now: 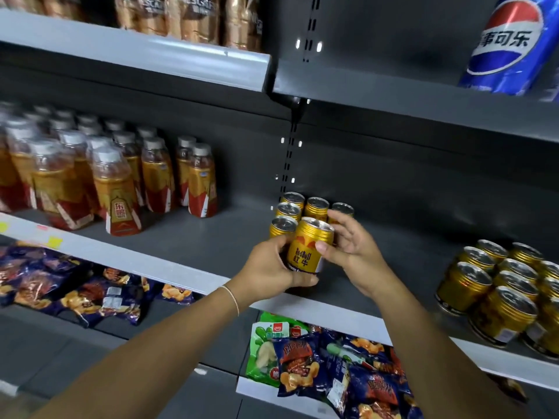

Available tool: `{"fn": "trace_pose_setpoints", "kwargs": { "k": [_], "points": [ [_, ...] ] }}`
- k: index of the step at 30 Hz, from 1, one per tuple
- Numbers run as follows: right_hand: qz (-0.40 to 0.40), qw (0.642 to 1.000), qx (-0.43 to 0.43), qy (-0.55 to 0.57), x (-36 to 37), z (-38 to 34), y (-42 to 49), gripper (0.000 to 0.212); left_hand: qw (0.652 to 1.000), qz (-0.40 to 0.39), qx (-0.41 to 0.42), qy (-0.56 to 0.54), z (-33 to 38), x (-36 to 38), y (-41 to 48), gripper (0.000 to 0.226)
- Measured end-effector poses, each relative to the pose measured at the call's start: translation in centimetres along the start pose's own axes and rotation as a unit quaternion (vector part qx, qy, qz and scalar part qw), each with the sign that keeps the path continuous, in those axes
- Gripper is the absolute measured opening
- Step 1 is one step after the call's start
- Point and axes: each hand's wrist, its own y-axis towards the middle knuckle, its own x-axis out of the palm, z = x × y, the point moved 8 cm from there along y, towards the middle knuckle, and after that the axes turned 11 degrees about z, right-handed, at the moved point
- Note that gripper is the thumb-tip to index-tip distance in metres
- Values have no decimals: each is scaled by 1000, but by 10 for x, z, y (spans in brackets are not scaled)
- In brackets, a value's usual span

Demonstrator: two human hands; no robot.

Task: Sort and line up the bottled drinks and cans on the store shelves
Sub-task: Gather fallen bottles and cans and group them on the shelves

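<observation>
1. Locate the gold can [308, 249]. It is tilted, with its top leaning away from you, at the front of the middle shelf [211, 237]. Your fingers hide its base, so contact with the shelf cannot be confirmed.
2. Note the left hand [269, 267]. Its fingers curl round the lower body of the can and carry it.
3. Note the right hand [351, 246]. The thumb presses the can's right side and the fingers are loosely spread behind it, steadying rather than clamping.
4. Expect a full can to feel fairly heavy for its size. It will probably be rigid under light pressure, smooth and somewhat slippery, and it dents if squeezed or knocked. Hold it round the mid-body, not by the rim.
5. Count the standing cans [289, 210] touching it at 12 o'clock. There are five, one of them partly hidden by the right fingers.
6. Observe the second can group [499, 291], well apart at 3 to 4 o'clock. At least nine tops show, and the group runs out of frame.
7. Observe the amber bottles [115, 192] at 9 to 10 o'clock. There are many, and the rear rows are too blurred to count.
8. Observe one blue cola can [508, 43] at 1 o'clock on the upper shelf.
9. Observe the snack bags [332, 373] at 6 o'clock, on the shelf below.
</observation>
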Motion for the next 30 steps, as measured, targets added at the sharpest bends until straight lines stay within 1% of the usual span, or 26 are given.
{"fn": "trace_pose_setpoints", "kwargs": {
  "k": [2,5,8,11,13,15,17,18,20,21,23,25,27,30],
  "points": [
    [21,1000,7,-9,12,5,1,61,998,49,21,29,-3,-17,3,57],
    [18,1000,22,-6,36,16,-1,62,993,74,51,82,-9,-35,7,63],
    [32,999,14,-7,52,24,-4,60,990,47,71,111,-20,-41,11,71],
    [51,998,17,-17,58,37,-7,58,991,-28,63,116,-36,-46,14,69],
    [59,998,21,-25,58,47,-9,57,992,-82,54,83,-48,-48,16,58],
    [61,997,24,-38,58,55,-10,59,994,-105,31,32,-58,-50,19,53],
    [62,996,24,-56,60,59,-9,61,996,-88,9,6,-62,-52,23,51],
    [65,996,24,-61,60,62,-8,62,997,-72,-3,-1,-63,-53,25,46],
    [70,995,26,-71,60,66,-7,64,999,-39,-21,-15,-66,-54,28,26],
    [71,994,27,-80,60,68,-7,65,999,-27,-27,-23,-67,-54,29,22],
    [70,993,30,-96,61,73,-8,64,999,-9,-38,-37,-71,-54,29,31],
    [71,992,36,-103,62,78,-9,66,998,-4,-35,-57,-73,-52,29,31],
    [74,991,41,-106,62,81,-9,68,997,-6,-35,-73,-74,-50,31,28],
    [75,989,41,-124,64,85,-9,65,994,-22,-50,-92,-79,-49,32,37]
  ]
}}
